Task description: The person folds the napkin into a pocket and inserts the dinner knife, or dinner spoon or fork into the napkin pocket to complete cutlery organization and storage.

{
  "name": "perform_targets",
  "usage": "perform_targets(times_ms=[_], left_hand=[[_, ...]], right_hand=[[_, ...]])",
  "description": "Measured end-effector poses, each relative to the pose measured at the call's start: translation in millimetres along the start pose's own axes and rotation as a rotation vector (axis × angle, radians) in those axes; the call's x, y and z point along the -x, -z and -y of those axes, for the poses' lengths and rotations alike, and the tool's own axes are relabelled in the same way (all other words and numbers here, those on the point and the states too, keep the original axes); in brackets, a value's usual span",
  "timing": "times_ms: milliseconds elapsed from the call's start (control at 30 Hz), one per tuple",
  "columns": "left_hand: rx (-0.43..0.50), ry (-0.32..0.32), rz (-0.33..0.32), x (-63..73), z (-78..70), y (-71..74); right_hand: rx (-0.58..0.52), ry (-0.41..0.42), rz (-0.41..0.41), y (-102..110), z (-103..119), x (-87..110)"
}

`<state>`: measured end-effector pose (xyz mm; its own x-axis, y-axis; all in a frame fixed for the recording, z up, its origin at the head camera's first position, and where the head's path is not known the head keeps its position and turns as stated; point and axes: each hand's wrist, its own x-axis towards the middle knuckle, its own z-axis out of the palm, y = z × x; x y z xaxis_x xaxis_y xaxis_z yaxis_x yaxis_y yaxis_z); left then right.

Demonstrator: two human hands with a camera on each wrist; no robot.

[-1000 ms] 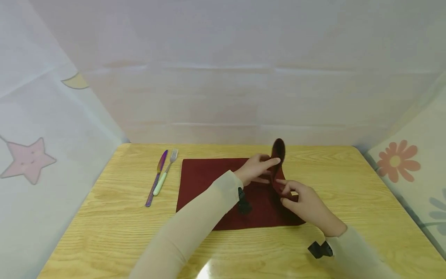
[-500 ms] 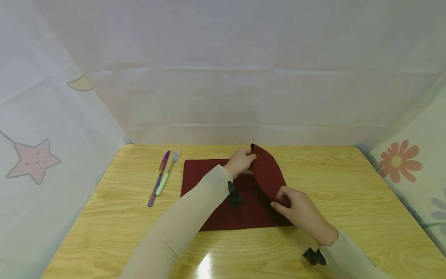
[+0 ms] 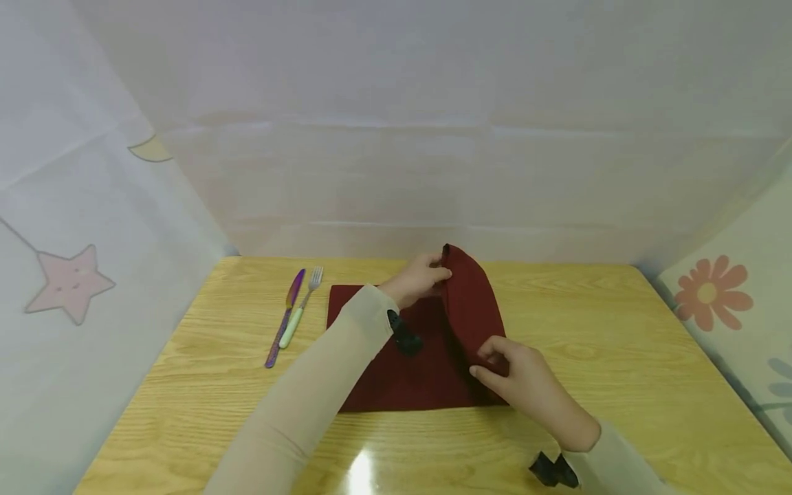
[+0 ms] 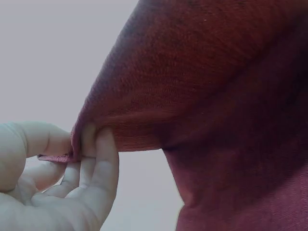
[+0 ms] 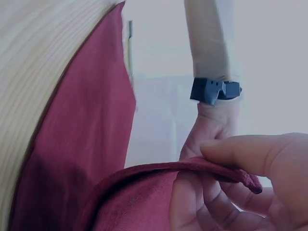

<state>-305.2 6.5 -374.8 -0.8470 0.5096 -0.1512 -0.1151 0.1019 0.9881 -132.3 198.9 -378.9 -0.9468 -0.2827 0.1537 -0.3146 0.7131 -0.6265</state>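
A dark red cloth point(image 3: 473, 295) lies on the table, its right part lifted and curving over to the left. My left hand point(image 3: 416, 280) pinches the raised edge near the far corner. In the left wrist view the cloth hangs between the thumb and fingers of that hand point(image 4: 62, 192). Nearer to me, my right hand point(image 3: 526, 381) pinches the same raised edge near its front corner. The right wrist view has the edge between the right hand's thumb point(image 5: 240, 150) and fingers. The rest of the cloth stays flat, partly covered by my left sleeve point(image 3: 322, 371).
Left of the cloth, a purple iridescent knife point(image 3: 286, 317) and a fork point(image 3: 300, 309) with a pale green handle lie side by side on the wooden table point(image 3: 204, 385). A pale fabric backdrop point(image 3: 383, 172) stands behind the table and at both sides.
Both hands have moved left, carrying the cloth's right edge over. One second ago that edge was farther right, and the left hand's fingers were more spread against it.
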Motion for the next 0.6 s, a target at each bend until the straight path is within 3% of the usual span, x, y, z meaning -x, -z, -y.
perform_targets(times_ms=[300, 600], left_hand=[[0.034, 0.007, -0.041, 15.5, -15.8, 28.5], [-0.015, -0.012, -0.024, 36.7, -20.5, 63.6]], right_hand=[[-0.16, 0.054, 0.008, -5.5, 16.8, -4.0], [-0.265, 0.148, -0.044, -18.7, 31.3, -9.2]])
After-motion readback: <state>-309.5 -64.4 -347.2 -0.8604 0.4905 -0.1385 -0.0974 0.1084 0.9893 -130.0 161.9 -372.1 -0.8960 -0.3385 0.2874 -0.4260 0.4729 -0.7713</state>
